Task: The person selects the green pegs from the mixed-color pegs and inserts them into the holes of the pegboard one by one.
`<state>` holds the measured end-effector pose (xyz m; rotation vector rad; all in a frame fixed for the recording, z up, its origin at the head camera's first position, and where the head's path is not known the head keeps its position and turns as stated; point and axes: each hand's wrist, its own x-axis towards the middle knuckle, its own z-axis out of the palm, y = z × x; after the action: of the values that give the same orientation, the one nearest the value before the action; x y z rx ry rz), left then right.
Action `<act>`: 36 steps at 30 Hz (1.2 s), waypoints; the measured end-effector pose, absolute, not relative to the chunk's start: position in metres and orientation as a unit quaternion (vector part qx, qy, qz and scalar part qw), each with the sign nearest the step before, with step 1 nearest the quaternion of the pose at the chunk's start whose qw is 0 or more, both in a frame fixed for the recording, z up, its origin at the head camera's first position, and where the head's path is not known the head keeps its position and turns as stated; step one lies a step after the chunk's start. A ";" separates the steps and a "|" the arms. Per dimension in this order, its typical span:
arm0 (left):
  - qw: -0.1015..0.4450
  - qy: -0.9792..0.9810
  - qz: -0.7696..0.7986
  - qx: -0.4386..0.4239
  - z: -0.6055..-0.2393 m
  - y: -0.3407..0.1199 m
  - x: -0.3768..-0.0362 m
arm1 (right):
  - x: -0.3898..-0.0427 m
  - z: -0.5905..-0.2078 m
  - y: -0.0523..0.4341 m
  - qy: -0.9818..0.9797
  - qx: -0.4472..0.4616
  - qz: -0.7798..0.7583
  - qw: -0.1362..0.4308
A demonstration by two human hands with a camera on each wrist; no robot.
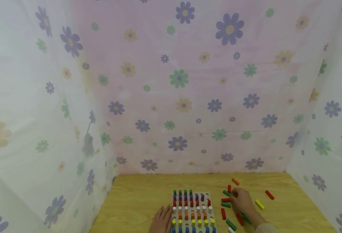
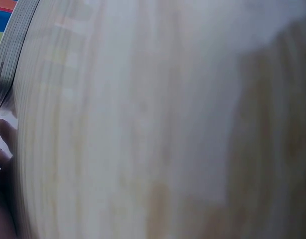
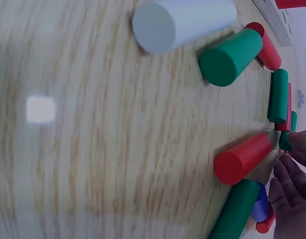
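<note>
A pale pegboard [image 1: 211,217] stands at the table's front, with rows of green, purple, red, white, orange, yellow and blue pegs upright in it. My left hand [image 1: 161,220] rests along the board's left edge, its fingers straight. To the right of the board, my right hand [image 1: 243,203] reaches over the loose pegs. Its thumb and fingertips pinch the end of a green peg [image 1: 226,193], which lies among red ones. In the right wrist view that green peg [image 3: 285,141] shows small beside the thumb, partly hidden. Only finger edges show in the left wrist view.
Around the right hand lie loose pegs: an orange one [image 1: 235,181], a yellow one [image 1: 259,204], a red one [image 1: 270,194], a white one [image 1: 231,230] and several more green and red. Flower-printed sheets [image 1: 200,129] hang behind and beside the wooden table [image 1: 136,197].
</note>
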<state>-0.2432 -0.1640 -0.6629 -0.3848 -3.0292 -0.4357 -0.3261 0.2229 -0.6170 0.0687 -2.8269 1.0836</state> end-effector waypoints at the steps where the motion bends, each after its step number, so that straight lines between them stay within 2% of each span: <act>1: 0.032 -0.982 -0.139 -0.128 -0.663 -0.164 -0.243 | -0.326 -0.617 0.222 -0.931 0.020 0.360 0.054; 10: 0.039 -0.980 -0.155 -0.122 -0.667 -0.163 -0.242 | -0.329 -0.619 0.218 -0.929 -0.012 0.367 0.040; 24: 0.050 -0.980 -0.145 -0.128 -0.666 -0.164 -0.239 | -0.331 -0.621 0.217 -0.930 -0.002 0.366 0.021; 36: 0.037 -0.977 -0.162 -0.130 -0.663 -0.164 -0.239 | -0.326 -0.613 0.222 -0.922 0.016 0.387 0.015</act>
<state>-0.2390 -0.1641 -0.6626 -0.4004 -2.9994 -0.4976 -0.3256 0.2221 -0.6127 0.0507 -2.8677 1.2049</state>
